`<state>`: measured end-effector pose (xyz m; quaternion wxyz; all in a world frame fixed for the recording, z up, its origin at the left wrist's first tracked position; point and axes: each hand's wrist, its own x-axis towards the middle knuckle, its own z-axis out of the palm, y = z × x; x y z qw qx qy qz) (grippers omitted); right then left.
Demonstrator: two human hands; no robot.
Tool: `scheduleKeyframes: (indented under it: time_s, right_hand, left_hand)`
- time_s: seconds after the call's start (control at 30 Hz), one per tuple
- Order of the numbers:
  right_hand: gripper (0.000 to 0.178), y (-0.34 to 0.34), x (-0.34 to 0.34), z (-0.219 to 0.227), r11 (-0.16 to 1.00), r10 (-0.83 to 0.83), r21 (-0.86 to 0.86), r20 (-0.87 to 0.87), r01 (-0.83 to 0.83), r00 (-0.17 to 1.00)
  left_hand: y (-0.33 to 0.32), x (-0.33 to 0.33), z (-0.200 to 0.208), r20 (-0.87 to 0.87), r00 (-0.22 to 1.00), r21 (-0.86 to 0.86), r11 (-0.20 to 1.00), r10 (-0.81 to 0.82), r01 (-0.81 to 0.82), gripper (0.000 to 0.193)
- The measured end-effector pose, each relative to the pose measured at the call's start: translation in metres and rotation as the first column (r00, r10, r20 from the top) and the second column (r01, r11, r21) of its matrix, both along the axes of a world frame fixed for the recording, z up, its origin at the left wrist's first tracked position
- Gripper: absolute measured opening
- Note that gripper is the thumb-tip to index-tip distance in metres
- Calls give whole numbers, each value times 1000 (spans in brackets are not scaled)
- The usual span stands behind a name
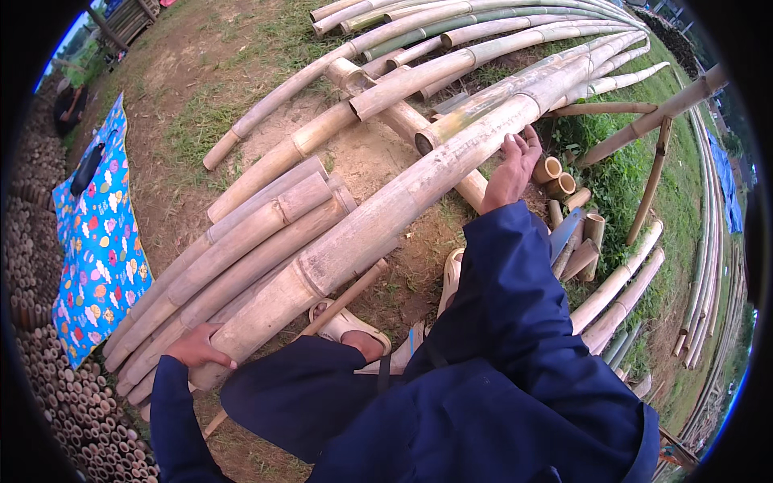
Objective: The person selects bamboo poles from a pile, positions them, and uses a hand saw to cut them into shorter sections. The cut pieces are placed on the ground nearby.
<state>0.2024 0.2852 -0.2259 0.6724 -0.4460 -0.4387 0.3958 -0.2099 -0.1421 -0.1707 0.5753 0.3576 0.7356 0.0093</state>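
A thick, pale bamboo pole (386,213) runs diagonally from beside my left knee to the far upper right. My left hand (200,346) grips its near end, with the thumb lying toward me. Farther along, my right hand (514,171) is at the pole's right side; its fingers are slightly bent and apart, the tips at or against the bamboo. A crosswise bamboo log (403,121) lies beneath the pole. Left of the pole, several cut bamboo lengths (258,229) are bundled side by side. A thin stick (346,298) passes under the pole near my shoe.
More long poles (483,52) fan out at the back. Short bamboo offcuts (592,237) and a blue blade (566,232) lie right of my arm. A post frame (648,181) stands beyond. At left are a patterned blue cloth (101,241) and stacked bamboo (76,402). A person (69,107) sits far left.
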Motion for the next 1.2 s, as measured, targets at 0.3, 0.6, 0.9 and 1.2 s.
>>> scheduleKeyframes:
  time_s: [0.3, 0.6, 0.9, 1.2]
  right_hand:
    - [68, 1, 29, -16, 948, -82, -295, 143, 122, 986]
    - [77, 98, 38, -54, 783, -196, -591, 63, 195, 979]
    - [120, 132, 70, -78, 684, -54, -707, -295, -180, 954]
    - [101, 133, 40, -94, 684, 66, -685, -282, -249, 957]
  left_hand:
    - [-6, -4, -37, 15, 1000, 96, 995, -5, 3, 81]
    - [52, 23, 10, -222, 975, 207, 976, -20, 68, 83]
    - [323, 237, -21, -643, 765, 588, 622, -28, 517, 89]
    - [399, 271, -109, -643, 754, 457, 721, -137, 521, 68]
